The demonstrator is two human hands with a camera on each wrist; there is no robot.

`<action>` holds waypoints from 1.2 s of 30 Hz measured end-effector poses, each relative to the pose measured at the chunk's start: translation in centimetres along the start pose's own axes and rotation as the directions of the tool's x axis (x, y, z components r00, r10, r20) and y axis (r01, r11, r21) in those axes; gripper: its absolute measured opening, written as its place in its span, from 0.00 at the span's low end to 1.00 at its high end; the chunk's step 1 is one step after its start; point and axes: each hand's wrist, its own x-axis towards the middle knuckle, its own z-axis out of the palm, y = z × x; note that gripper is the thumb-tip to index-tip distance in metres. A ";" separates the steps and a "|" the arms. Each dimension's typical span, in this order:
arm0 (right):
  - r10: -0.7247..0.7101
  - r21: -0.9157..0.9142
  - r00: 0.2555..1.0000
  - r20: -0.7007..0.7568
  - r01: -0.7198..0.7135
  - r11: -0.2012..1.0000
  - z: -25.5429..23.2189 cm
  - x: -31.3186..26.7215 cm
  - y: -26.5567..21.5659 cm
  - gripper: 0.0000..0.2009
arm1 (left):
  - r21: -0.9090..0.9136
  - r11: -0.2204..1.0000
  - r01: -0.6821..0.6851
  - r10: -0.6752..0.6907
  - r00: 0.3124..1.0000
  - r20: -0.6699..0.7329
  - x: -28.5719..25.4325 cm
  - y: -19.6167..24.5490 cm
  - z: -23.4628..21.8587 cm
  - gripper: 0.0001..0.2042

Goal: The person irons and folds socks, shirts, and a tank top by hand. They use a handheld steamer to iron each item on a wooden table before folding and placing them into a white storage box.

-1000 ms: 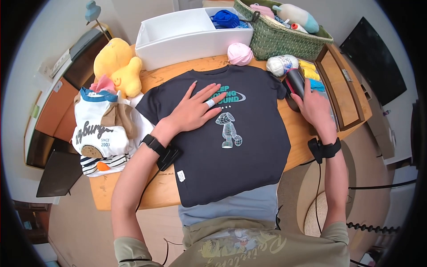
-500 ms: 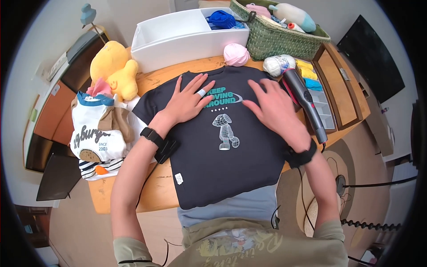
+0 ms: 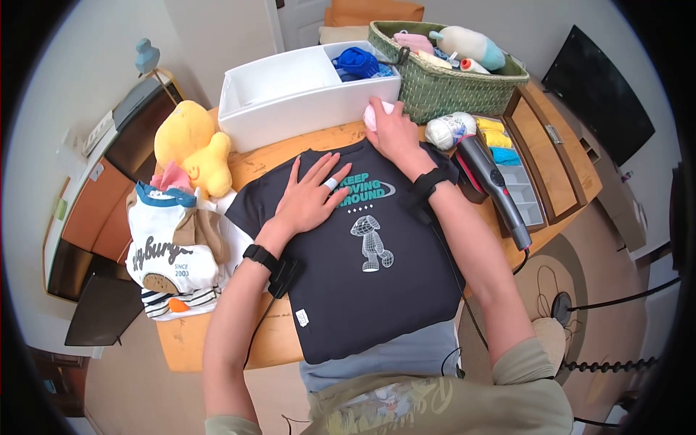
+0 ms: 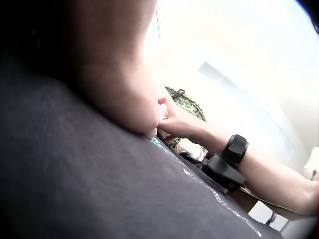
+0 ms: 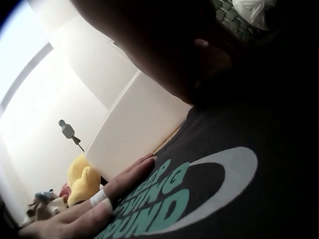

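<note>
A dark T-shirt [image 3: 380, 308] with green lettering and a white dog figure lies spread over the table's front. My left hand [image 3: 310, 197] rests on its upper left part, fingers spread straight beside the lettering; in the right wrist view the ringed fingers [image 5: 124, 183] lie along the print. Beyond the collar, my right hand [image 3: 397, 136] grips a ball of pink yarn [image 3: 370, 118], fingers over its top and side. Most of the ball is hidden by this hand. A bit of pink also shows at the right hand [image 4: 172, 121] in the left wrist view.
Behind stand a white bin [image 3: 312, 100] and a green woven basket [image 3: 453, 90]. White yarn [image 3: 449, 130], a dark corded hair-styling brush [image 3: 493, 181] and an open divided wooden box [image 3: 562, 167] sit at right. At left are a yellow plush [image 3: 188, 148] and folded clothes [image 3: 163, 235].
My right hand let go of the styling brush, which now lies across the box's edge, then moved left and forward onto the pink yarn. My left hand stays on the shirt.
</note>
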 end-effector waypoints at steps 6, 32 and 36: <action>-0.167 0.094 0.842 -0.513 0.248 0.964 -6.9 1.4 -0.8 0.30 | 0.028 1.000 0.011 -0.012 1.000 0.011 0.0 0.2 -0.3 0.27; -0.103 -0.318 0.892 0.441 0.262 0.911 -11.3 -1.1 9.2 0.24 | -0.012 1.000 0.017 -0.017 1.000 0.002 0.0 0.2 -0.1 0.27; -0.077 -0.432 0.859 0.506 0.330 0.839 -9.1 -0.9 9.1 0.28 | -0.008 1.000 0.025 -0.025 1.000 0.012 -0.1 0.2 -0.2 0.27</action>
